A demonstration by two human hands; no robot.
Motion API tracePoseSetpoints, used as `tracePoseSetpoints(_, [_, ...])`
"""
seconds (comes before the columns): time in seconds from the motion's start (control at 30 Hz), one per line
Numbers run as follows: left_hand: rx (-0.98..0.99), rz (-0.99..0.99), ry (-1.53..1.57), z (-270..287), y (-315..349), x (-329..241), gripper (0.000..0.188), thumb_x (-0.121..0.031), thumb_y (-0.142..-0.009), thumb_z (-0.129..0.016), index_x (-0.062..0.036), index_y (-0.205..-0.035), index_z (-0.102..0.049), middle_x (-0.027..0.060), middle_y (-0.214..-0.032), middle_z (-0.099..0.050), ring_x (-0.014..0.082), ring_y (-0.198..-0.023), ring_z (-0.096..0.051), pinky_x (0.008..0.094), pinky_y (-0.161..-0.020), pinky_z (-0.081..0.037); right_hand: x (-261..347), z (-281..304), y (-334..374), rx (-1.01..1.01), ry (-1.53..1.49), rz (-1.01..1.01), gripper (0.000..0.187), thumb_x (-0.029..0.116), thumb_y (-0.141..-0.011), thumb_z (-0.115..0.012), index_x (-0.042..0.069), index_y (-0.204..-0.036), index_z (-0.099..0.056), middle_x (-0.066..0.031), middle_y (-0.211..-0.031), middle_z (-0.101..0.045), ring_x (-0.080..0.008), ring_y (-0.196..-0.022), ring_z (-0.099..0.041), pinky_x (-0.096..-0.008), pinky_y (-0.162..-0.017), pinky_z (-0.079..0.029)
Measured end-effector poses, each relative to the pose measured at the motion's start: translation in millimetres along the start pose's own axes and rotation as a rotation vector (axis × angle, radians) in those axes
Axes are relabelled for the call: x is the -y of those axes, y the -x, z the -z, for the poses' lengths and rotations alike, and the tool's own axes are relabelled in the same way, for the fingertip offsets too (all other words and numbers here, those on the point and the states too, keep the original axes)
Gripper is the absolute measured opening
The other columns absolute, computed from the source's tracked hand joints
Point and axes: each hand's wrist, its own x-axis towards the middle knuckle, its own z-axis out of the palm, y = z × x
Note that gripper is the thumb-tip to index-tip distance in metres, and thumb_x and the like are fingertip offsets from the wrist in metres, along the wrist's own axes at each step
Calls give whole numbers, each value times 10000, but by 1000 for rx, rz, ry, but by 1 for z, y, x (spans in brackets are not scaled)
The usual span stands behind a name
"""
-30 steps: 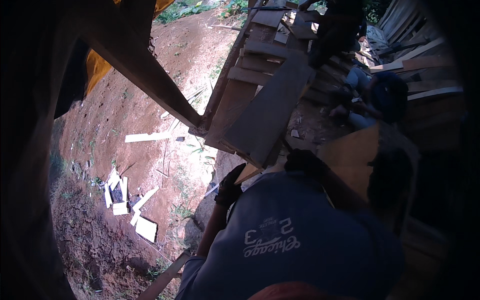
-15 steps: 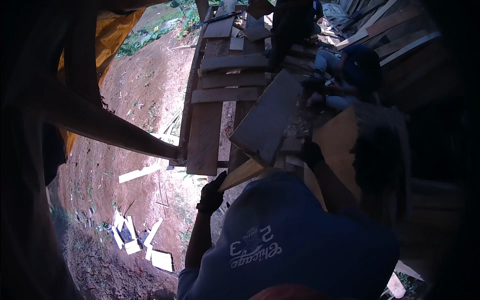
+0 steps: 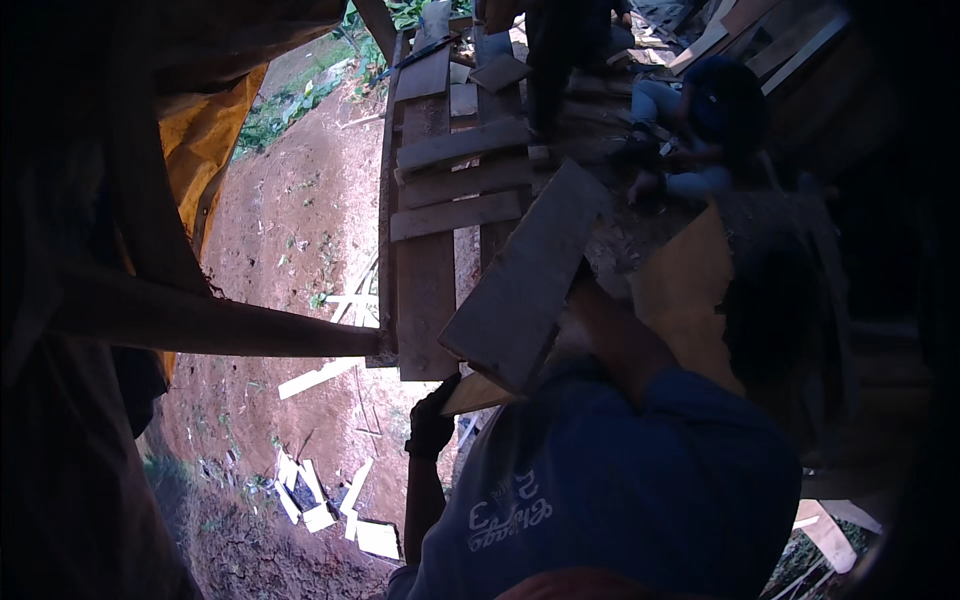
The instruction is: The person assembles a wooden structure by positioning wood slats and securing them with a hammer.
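Note:
My left hand [image 3: 432, 420], in a dark glove, is closed round the end of a yellowish wooden board [image 3: 474, 396]. The rest of that board runs under a thick grey-brown plank [image 3: 530, 275], which lies tilted in front of my chest. My right hand [image 3: 581, 277], also dark-gloved, reaches to the right edge of this plank. Its fingers are lost in shadow, so I cannot see whether they grip the plank.
Beyond the plank, a bench of long boards [image 3: 425, 300] carries several crosswise slats [image 3: 455, 215]. A wooden beam [image 3: 250, 325] juts in from the left. One person [image 3: 715, 110] crouches at right; another [image 3: 555, 70] stands farther off. Offcuts [image 3: 320, 500] lie on the soil.
My right hand has moved left and away from me to the thick plank's edge. That plank has turned slightly. My left hand stays on the yellowish board while the view has shifted.

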Motion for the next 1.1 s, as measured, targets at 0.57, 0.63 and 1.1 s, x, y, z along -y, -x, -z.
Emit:
tracePoseSetpoints(0.57, [-725,470,-350,12,-30,109,224,-141,-838,-720,-95,-1055,-747,101,-978,-759,313,-886,-745,428,-790,-604,55,16,35,167,594,161,398,280,-888,-692,44,-1208,-703,-226,-1209,-696,-390,-1065,-704,-458,-923,-590])
tracePoseSetpoints(0.63, [-583,494,-389,-7,-48,140,276,-193,-824,-731,-119,-1089,-754,111,-1007,-766,320,-919,-750,434,-813,-604,17,7,24,158,685,230,425,283,-911,-679,49,-1266,-668,-228,-1235,-687,-398,-1066,-701,-457,-906,-596])
tracePoseSetpoints(1.1, [-116,893,-69,-43,-29,203,524,-185,-635,-778,-78,-1145,-722,175,-1105,-768,387,-1086,-717,480,-946,-566,8,-57,42,196,-290,-324,428,407,-1051,-558,57,-1280,-646,-137,-1089,-734,-305,-1017,-716,-420,-876,-575])
